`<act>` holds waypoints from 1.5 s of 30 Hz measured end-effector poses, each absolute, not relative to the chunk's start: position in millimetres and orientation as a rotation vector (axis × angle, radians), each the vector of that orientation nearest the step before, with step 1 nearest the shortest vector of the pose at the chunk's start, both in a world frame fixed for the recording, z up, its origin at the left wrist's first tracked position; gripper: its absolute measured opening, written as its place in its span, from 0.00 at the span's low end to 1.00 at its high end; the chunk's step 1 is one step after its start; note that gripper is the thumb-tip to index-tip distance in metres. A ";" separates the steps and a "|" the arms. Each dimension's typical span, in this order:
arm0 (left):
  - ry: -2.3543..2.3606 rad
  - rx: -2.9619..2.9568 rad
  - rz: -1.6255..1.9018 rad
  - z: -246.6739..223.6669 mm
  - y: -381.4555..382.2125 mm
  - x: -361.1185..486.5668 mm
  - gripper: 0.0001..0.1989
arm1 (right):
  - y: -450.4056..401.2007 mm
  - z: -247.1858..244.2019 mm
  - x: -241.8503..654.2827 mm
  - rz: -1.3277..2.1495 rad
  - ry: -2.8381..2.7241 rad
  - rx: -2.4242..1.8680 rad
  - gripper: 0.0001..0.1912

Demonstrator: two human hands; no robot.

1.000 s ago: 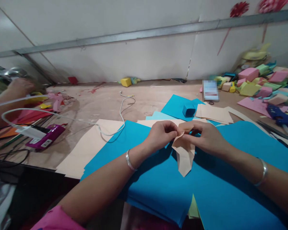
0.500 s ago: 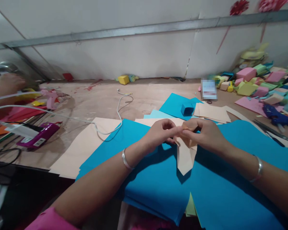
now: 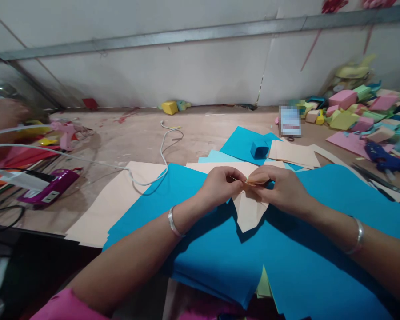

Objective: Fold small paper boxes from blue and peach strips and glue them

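Observation:
Between my two hands is a folded piece of peach paper (image 3: 249, 212), its pointed end hanging down toward me. My left hand (image 3: 222, 184) pinches its upper left edge between thumb and fingers. On the other side my right hand (image 3: 282, 186) grips the upper right part, where a fold bulges up. Fingers cover some of the creases at the top. Beneath lie large blue sheets (image 3: 206, 253), with the paper's shadow on them. Just beyond my hands, a small blue folded paper box (image 3: 259, 150) rests on a blue sheet (image 3: 238, 140).
Peach sheets (image 3: 110, 209) lie left under a white cable (image 3: 163, 149). A purple power strip (image 3: 50, 189) and pink glue gun (image 3: 66, 133) are farther left, near another person's hand (image 3: 6, 113). At right are scissors (image 3: 380, 178), a blue glue gun (image 3: 390, 160) and piled paper boxes (image 3: 343, 101).
The peach paper has spread wider at its lower part, and its tip has shifted slightly left and up. Both hands still hold it, the left a little farther from the right.

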State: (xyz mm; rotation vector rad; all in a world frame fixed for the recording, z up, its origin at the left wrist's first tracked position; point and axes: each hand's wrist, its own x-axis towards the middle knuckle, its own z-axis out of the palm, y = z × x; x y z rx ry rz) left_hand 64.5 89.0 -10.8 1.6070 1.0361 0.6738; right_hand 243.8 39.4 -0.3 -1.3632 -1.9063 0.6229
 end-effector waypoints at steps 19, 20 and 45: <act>0.666 0.754 0.428 3.4 84.2 63.4 0.18 | 41.4 -14.5 247.0 0.496 -1.636 -1.168 0.12; 0.661 0.763 0.450 3.2 82.8 64.2 0.20 | 41.6 -15.4 247.2 0.472 -1.646 -1.169 0.12; 0.676 0.663 0.547 -4.5 82.9 70.0 0.07 | 35.6 -14.1 247.3 0.156 -1.874 -1.212 0.07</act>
